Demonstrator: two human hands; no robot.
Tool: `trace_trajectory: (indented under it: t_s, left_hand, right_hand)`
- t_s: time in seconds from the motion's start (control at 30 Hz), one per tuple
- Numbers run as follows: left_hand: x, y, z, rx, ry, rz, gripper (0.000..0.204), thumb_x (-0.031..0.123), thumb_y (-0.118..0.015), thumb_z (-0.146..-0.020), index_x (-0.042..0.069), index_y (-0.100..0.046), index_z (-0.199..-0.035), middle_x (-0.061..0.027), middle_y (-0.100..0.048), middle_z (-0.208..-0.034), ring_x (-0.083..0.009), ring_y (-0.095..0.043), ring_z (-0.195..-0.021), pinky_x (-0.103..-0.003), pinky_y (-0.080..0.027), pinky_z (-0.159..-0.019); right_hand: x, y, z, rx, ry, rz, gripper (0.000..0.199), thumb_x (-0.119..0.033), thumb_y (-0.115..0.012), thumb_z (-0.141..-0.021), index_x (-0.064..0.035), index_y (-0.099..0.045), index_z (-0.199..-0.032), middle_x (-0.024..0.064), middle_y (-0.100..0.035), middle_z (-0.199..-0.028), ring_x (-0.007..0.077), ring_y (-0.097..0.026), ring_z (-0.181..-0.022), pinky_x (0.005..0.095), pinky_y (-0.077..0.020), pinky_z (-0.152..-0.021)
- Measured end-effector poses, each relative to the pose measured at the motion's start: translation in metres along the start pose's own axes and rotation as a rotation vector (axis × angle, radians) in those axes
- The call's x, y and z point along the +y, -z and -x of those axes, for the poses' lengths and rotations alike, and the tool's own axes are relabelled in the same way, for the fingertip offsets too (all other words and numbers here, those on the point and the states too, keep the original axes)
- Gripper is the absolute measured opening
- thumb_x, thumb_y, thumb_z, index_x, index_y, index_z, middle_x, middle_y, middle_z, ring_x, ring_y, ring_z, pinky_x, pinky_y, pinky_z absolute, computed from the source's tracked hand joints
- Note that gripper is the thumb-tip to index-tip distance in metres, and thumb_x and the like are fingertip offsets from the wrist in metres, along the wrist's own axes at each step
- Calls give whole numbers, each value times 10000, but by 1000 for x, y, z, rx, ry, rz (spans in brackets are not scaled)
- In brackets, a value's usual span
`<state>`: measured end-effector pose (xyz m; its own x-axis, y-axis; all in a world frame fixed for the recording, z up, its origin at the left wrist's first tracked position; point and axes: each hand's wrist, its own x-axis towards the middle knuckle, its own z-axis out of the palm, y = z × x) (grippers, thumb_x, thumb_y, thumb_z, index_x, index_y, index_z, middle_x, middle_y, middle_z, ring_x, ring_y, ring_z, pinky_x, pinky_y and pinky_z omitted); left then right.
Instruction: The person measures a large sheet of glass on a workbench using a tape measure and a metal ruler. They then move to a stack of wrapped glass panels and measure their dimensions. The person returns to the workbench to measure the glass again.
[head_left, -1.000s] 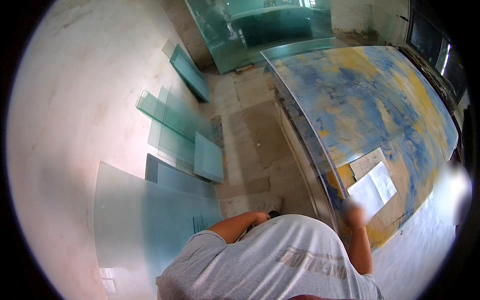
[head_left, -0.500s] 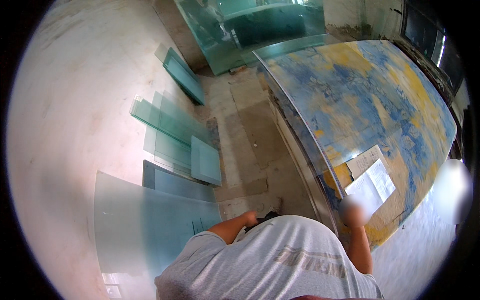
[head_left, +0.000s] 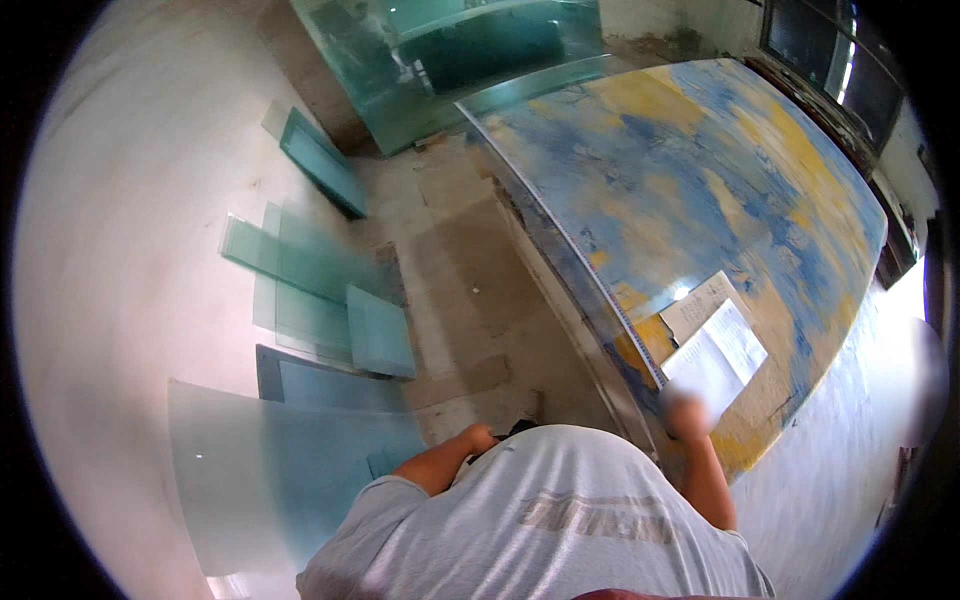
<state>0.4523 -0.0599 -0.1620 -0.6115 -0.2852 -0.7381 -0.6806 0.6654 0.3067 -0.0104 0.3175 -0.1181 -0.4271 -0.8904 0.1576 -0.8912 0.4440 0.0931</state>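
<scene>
My right hand (head_left: 687,415) is at the near end of a white paper sheet (head_left: 716,362), close to the table's left edge. A blur covers its fingers, so whether it grips the sheet cannot be told. Partly under the sheet lies a beige written-on card or paper (head_left: 697,306). Both rest on a large table (head_left: 690,190) with a blue and yellow marbled top. My left hand (head_left: 478,437) is low at my waist, its fingers curled against something dark (head_left: 517,428) that my shirt partly hides.
A long ruler-like strip (head_left: 565,235) runs along the table's left edge. Several glass panes (head_left: 300,255) lean against the left wall, with a large frosted pane (head_left: 225,470) nearest me. Big green glass sheets (head_left: 480,55) stand at the back. Bare floor (head_left: 470,270) lies between.
The whole view has shifted, so the table and papers sit further left and slightly higher. My right hand stays at the sheet's near end and my left hand at my waist.
</scene>
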Motion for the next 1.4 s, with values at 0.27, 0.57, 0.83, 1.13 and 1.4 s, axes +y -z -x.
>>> trace_trajectory:
  t_s: [0.27, 0.57, 0.83, 1.13, 1.4]
  left_hand:
    - [8, 23, -8, -38, -114, -110, 442, 438, -596, -903, 83, -727, -1131, -235, -663, -1217, -413, -651, -1071, -466, -534, -925]
    - [19, 33, 1, 34, -28, -16, 292, 301, -571, -898, 79, -738, -990, -223, -699, -1079, -388, -665, -996, -447, -548, -850]
    - [17, 40, 12, -10, -117, -29, 451, 426, -557, -887, 33, -744, -1007, -212, -705, -1113, -389, -669, -1027, -440, -534, -899]
    - [10, 24, 6, 17, -2, 60, 524, 503, -617, -858, 18, -755, -1003, -232, -708, -1087, -381, -680, -1022, -430, -533, -898]
    - [14, 24, 15, 21, -40, 72, 445, 445, -588, -887, 51, -765, -996, -205, -718, -1068, -372, -690, -992, -429, -539, -883]
  right_hand:
    - [-10, 30, -16, -219, -134, -54, 79, -146, -611, -865, -91, -663, -843, 96, -606, -721, 284, -590, -664, 441, -465, -623]
    - [6, -28, 6, 62, -204, -125, 88, -161, -650, -865, -112, -638, -793, 46, -571, -723, 227, -537, -635, 382, -440, -579]
    - [0, -30, 3, 99, -111, 9, 187, -131, -629, -849, -119, -578, -669, 37, -516, -639, 216, -456, -532, 387, -369, -498]
    - [-1, -7, -6, 60, -221, -112, 114, -172, -629, -874, -90, -645, -796, 64, -592, -742, 240, -549, -643, 394, -451, -586]
    - [-5, -1, -5, -3, -283, -69, 122, -166, -608, -894, -92, -653, -807, 68, -609, -758, 239, -565, -666, 394, -465, -606]
